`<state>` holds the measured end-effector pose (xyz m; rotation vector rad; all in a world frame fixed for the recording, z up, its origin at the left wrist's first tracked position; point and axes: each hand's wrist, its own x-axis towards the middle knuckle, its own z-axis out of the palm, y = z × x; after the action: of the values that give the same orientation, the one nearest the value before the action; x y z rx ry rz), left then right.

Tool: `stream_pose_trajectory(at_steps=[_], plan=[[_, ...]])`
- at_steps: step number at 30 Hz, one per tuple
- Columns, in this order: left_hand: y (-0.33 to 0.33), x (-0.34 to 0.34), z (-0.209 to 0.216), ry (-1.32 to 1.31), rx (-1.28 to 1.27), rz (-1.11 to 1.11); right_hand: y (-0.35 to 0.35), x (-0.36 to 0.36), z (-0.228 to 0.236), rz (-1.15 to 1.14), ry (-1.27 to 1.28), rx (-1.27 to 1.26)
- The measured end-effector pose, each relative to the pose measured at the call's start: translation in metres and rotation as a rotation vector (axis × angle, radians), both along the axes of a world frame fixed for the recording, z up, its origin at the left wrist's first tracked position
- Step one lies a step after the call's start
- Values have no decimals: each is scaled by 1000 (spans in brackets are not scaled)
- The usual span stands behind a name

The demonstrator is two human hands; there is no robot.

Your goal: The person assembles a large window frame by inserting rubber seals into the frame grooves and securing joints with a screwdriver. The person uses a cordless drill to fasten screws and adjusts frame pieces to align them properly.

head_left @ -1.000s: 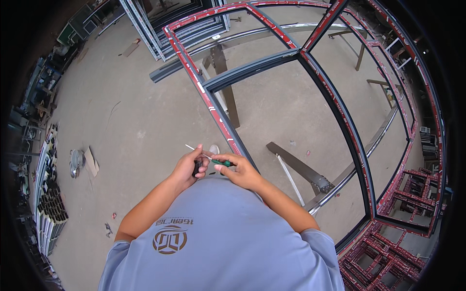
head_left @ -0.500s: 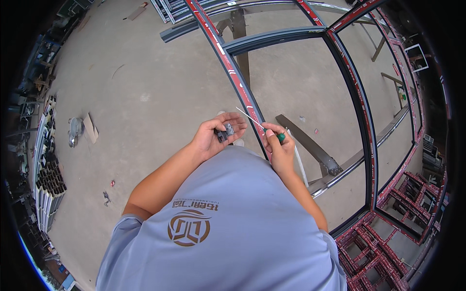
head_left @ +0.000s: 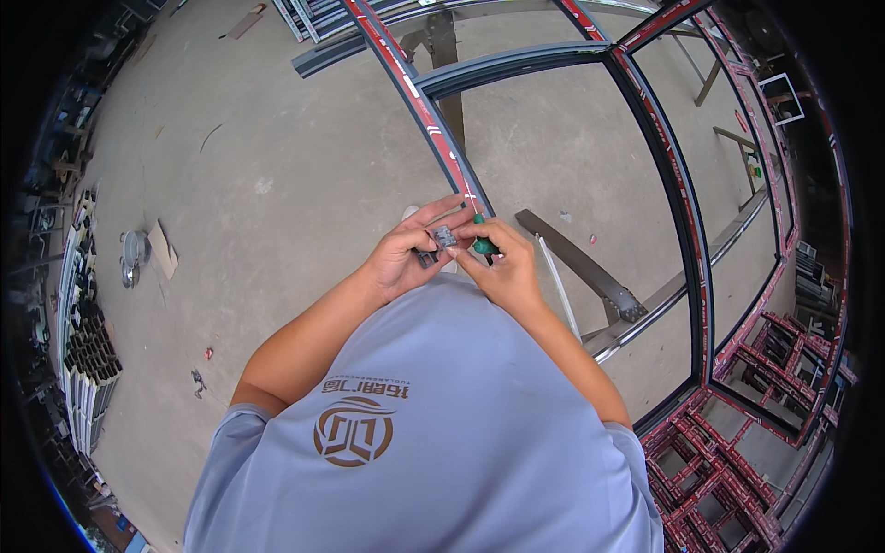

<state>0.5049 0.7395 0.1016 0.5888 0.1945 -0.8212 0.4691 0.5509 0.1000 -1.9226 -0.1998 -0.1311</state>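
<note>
Several small grey and black fittings [head_left: 444, 238] lie in my left hand [head_left: 396, 263], palm up in front of my body with the thumb bent over them. A screwdriver [head_left: 485, 246] with a green handle is tucked in my right hand [head_left: 512, 272], its thin shaft pointing up and away. The right thumb and fingertips reach to the grey fittings at the left fingers; whether they pinch one I cannot tell. Just beyond both hands runs the red-taped bar of a large dark window frame [head_left: 433, 129].
The frame extends to the right, resting on metal supports [head_left: 581, 263]. Red-taped frames [head_left: 710, 470] are stacked at lower right. Bundled profiles [head_left: 90, 369] stand at far left. A round metal object [head_left: 134, 253] and cardboard [head_left: 164, 251] lie on the concrete floor [head_left: 249, 138].
My right hand has moved left to the fittings in my left hand. The screwdriver has turned from slanting left to nearly straight away from me. The view has shifted slightly.
</note>
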Motion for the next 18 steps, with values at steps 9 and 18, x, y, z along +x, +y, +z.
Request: stream_pose_trajectory(at_steps=[9, 18], plan=[[10, -8, -3, -25, -13, 57, 10, 5, -11, 67, -129, -67], [5, -10, -3, -25, 32, 56, 4, 8, -10, 92, -132, -22]])
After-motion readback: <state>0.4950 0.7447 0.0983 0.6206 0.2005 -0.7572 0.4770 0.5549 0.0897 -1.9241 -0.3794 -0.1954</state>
